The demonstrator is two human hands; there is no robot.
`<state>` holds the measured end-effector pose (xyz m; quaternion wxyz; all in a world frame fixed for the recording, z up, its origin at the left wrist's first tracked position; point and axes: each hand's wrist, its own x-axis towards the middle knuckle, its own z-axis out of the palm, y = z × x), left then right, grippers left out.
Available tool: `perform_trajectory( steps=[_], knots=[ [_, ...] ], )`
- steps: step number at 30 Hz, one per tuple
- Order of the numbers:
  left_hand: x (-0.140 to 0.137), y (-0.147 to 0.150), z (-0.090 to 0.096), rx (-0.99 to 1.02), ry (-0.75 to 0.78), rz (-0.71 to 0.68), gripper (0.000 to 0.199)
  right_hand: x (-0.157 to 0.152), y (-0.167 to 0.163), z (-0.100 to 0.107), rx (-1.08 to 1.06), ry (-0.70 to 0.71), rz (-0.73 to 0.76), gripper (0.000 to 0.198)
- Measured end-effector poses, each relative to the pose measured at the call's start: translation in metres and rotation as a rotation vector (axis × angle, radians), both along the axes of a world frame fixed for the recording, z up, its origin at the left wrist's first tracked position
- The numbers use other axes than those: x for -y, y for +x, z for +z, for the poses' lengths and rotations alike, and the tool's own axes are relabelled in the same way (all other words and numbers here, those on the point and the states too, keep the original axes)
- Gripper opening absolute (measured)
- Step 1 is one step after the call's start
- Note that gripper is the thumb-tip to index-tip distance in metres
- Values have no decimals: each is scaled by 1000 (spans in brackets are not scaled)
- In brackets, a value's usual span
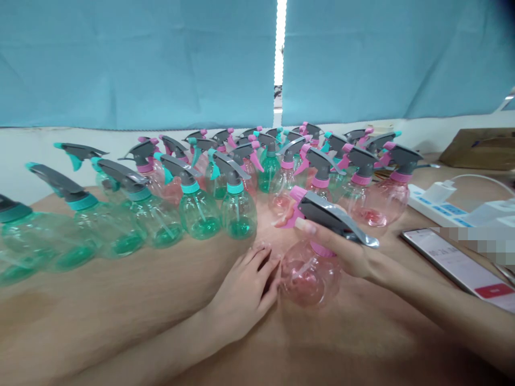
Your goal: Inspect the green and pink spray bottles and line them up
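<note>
A clear pink spray bottle [308, 279] with a grey and pink trigger head stands on the table in front of me, tilted slightly. My right hand [350, 244] is closed round its trigger head, with the thumb along the near side and fingertips showing by the pink trigger. To the left, my left hand [251, 281] rests on the tabletop with its fingers stretched out. Its thumb and index fingertips are at the lower side of the bottle; whether they press on it I cannot tell. A green spray bottle [239, 214] stands just beyond my left hand.
More green bottles [156, 220] line the left side, and several pink and green ones crowd the back. At the right are a phone [450, 262], a white power strip [438, 206] with plugs, and a cardboard box [478, 149]. A blue curtain [140, 64] hangs behind.
</note>
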<state>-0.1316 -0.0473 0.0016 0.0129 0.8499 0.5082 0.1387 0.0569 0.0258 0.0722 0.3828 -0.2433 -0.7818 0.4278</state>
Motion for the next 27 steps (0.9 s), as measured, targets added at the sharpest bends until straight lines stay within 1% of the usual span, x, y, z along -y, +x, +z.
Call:
perform_trajectory(
  steps=[4,7,11,15,20,24,27],
  knots=[
    [0,0,0,3,13,4,31,4,2,7,27,99,-76,32],
    [0,0,0,2,3,6,32,6,2,11,62,117,-79,30],
    [0,1,2,-11,-17,7,33,6,2,11,50,91,-61,27],
    [0,1,2,-16,-15,-2,31,2,1,7,9,32,-59,32],
    [0,0,1,10,-7,2,31,0,1,-6,-32,-64,-19,19],
    [0,0,1,5,-7,2,31,-1,5,-18,-26,-131,0,17],
    [0,0,1,-1,-12,0,30,-2,7,-24,-32,-148,1,17]
  ],
)
